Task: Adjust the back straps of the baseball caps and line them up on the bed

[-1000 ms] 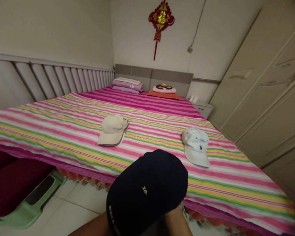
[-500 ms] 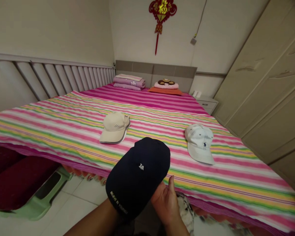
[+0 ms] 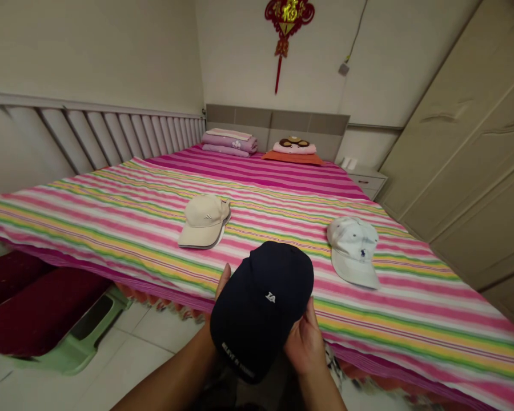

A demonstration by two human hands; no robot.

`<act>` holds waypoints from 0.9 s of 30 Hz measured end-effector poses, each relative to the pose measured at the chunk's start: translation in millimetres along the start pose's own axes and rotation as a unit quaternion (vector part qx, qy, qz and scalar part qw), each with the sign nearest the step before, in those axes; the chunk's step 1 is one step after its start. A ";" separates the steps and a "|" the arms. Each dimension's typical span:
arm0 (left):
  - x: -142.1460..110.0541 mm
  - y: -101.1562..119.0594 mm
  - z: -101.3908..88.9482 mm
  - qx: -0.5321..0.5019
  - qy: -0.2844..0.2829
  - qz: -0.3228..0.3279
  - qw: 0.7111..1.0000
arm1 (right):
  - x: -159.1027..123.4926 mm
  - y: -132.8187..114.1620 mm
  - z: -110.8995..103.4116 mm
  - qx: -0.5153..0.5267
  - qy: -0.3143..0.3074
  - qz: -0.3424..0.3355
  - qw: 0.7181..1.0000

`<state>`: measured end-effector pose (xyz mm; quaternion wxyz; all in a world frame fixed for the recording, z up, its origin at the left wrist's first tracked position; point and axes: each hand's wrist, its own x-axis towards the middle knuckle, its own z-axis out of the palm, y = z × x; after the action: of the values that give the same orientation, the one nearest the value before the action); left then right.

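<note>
Your navy cap (image 3: 278,279) was very dark, with white lettering on crown and brim. You had a beige cap (image 3: 203,220) with a small slanted-stripe logo, plus a whitish cap (image 3: 349,245) with a dark blue emblem. Your bedspread (image 3: 132,214) ran pink, white, yellow and green stripes; the sheet (image 3: 257,175) was magenta with lighter pink ones. Folded quilt (image 3: 223,142) was lilac, white flower print. Flat cushion (image 3: 289,158) was orange. You also had a red-and-gold wall ornament (image 3: 289,25), grey headboard (image 3: 248,121) and pale green stool (image 3: 79,354) under dark red cloth (image 3: 60,299).
</note>
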<state>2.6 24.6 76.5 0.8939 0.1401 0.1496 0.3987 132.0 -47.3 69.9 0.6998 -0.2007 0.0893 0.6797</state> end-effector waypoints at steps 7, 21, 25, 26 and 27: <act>-8.9 1.8 -4.2 -0.016 0.006 -0.054 0.998 | 0.3 -10.6 -12.6 -0.026 0.006 -0.006 1.000; -20.5 9.6 -5.2 0.054 -0.069 -0.092 0.992 | 3.6 -53.6 -22.3 -0.443 0.118 -0.321 0.829; -21.3 8.9 -0.2 0.088 -0.087 -0.047 0.991 | -17.0 -79.4 28.9 -0.740 -0.042 -0.450 0.497; -21.2 8.4 0.0 0.093 -0.089 -0.046 0.991 | -21.0 -81.7 40.1 -0.796 -0.091 -0.437 0.409; -21.2 8.0 -0.3 0.097 -0.090 -0.046 0.990 | -23.8 -82.3 49.3 -0.838 -0.120 -0.415 0.333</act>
<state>-16.4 13.8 82.5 0.9030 0.2550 0.1127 0.3268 204.5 -48.9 137.0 0.3575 -0.6085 -0.7076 0.0344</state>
